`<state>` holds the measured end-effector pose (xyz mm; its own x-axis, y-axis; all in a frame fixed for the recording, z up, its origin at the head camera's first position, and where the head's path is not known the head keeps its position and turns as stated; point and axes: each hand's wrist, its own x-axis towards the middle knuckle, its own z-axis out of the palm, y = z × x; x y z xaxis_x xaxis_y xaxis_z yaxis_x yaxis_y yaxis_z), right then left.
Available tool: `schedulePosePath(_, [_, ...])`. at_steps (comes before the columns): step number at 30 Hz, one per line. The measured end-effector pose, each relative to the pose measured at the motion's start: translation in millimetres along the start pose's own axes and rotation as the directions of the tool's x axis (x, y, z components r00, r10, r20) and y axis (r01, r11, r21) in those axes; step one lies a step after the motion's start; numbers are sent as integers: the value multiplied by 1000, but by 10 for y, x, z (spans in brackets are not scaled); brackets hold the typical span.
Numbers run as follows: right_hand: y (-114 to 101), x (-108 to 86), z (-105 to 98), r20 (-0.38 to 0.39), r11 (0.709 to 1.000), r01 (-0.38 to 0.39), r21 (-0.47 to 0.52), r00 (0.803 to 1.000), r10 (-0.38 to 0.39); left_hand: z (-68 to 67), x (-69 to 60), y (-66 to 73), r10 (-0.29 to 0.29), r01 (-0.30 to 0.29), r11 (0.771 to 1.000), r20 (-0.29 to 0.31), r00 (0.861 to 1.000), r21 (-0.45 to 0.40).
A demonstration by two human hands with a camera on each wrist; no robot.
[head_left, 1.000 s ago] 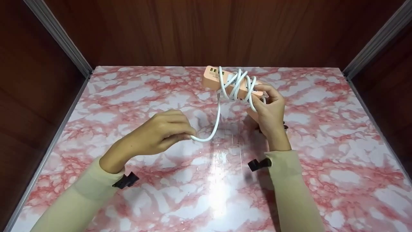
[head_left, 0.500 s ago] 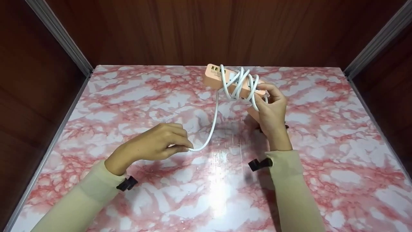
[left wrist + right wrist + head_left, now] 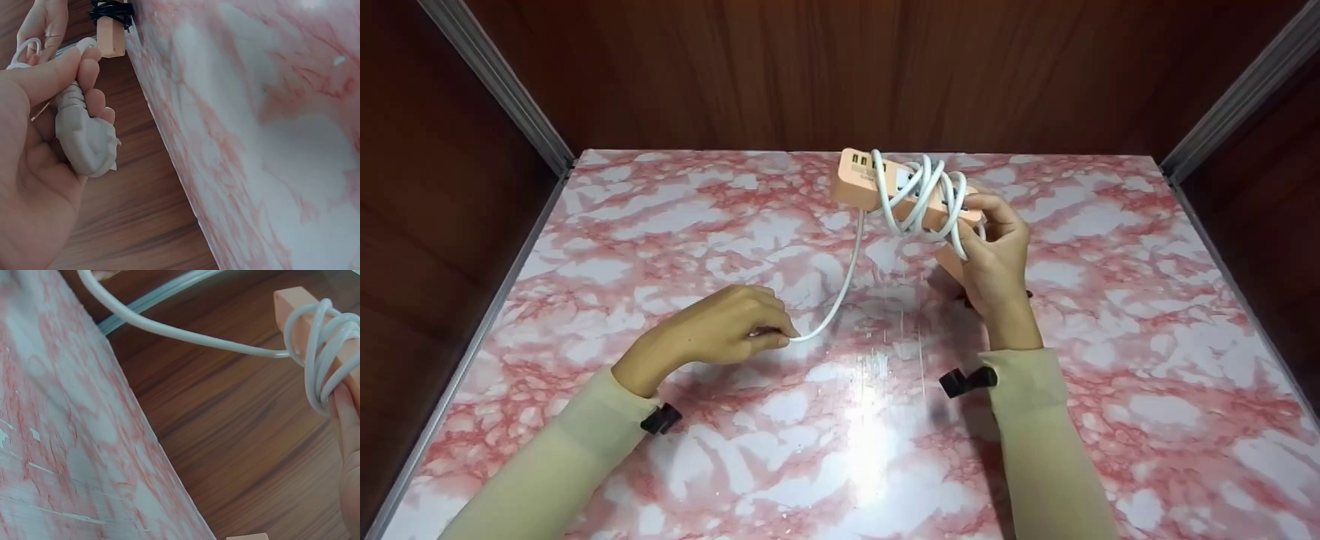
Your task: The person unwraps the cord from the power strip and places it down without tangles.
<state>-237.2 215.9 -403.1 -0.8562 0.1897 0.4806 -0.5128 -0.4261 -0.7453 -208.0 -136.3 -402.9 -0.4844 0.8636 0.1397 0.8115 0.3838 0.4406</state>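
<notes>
Got a peach strip (image 3: 892, 177) up off the counter (image 3: 735, 450), just beyond the right grip (image 3: 997, 255) and slanting off to the left of it. Pinched at the near end between thumb and fingers of that right grip. Sockets facing up, little USB slots (image 3: 869, 162) way down at the end farthest from the right grip.

Wound round the strip several times: a white cord (image 3: 844, 289), pretty messy tbh, with crossing loops bunched toward the right grip and one dangling right by the thumb. From near the strip's far end, sagging in a loose curve down to the left grip (image 3: 727, 326).

Pinching the cord at the fingertips with that left grip, thumb against fingers. Also cradling a pale grey plug (image 3: 84, 135) inside the curled fingers, easy to spot from the left wrist view.

Below the right grip, partly hidden by the wrist: a peach block (image 3: 111, 38) with black cable (image 3: 112, 11) wrapped round. Behind both grips, pale sleeves (image 3: 1027, 397) with black clips (image 3: 661, 418) at the cuffs. Under everything, red-and-white marbling on the counter. Farther out past the grips, dark wood walls (image 3: 735, 75) and metal rails (image 3: 502, 82) in the corners.
</notes>
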Motion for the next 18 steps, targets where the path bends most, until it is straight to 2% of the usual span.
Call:
schedulePosePath(5, [5,-11,3,24,1000,-10,4,1000,10,36,0,-79,-9,10,999,-20,1000,36])
schedulePosePath(9, [3,-18,9,38,1000,-20,7,999,20,67,6,-135,-50,53,996,-39,998,68])
schedulePosePath(13, [-1,-24,2,58,997,-46,54,997,43,78,15,-160,-88,91,993,-49,995,73])
schedulePosePath(18, [-14,-24,-3,95,991,-62,117,994,51,90,37,-196,-104,111,990,-81,991,91])
